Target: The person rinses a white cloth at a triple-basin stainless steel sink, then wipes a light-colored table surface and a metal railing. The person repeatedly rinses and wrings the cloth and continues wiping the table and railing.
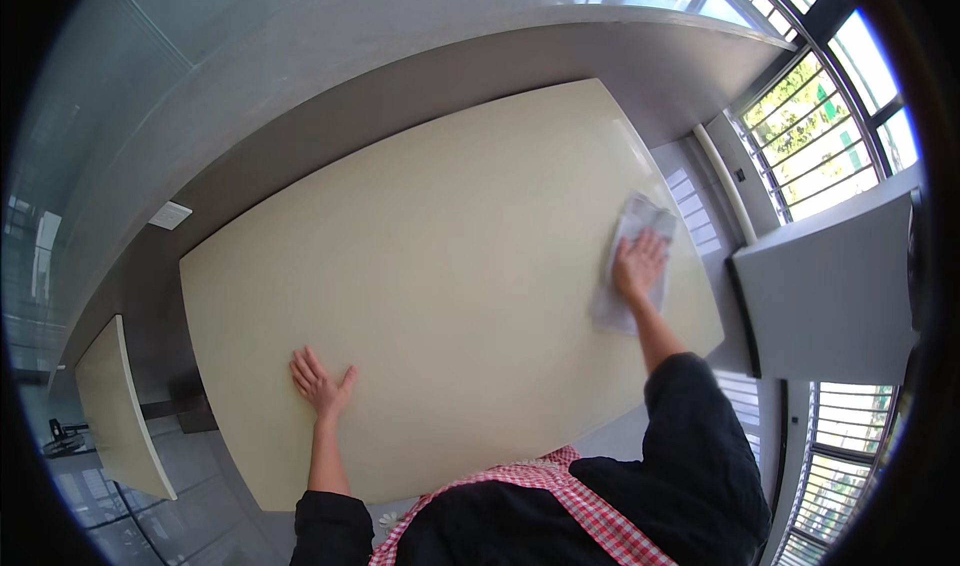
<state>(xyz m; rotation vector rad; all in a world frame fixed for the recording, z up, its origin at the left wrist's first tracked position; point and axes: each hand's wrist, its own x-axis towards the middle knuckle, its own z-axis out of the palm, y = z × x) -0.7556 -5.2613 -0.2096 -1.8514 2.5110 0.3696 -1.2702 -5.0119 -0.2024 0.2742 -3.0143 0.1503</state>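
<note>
A large cream-coloured tabletop (435, 288) with a glossy surface spans the middle of the view. Near its right edge, my right hand (641, 262) lies palm down on a grey cloth (619, 307), pressing it flat against the surface; hand and cloth look slightly blurred. My left hand (322, 386) rests flat on the tabletop towards the lower left, fingers spread, with nothing in it. A red and white checked apron (525, 476) over dark clothing meets the table's near edge.
A grey wall with a white socket plate (171, 215) runs along the far side. At the left stands another cream panel (120, 408). Barred windows (814, 135), a pale pipe (726, 183) and a light grey box-shaped piece (825, 288) are at the right. Tiled floor shows below.
</note>
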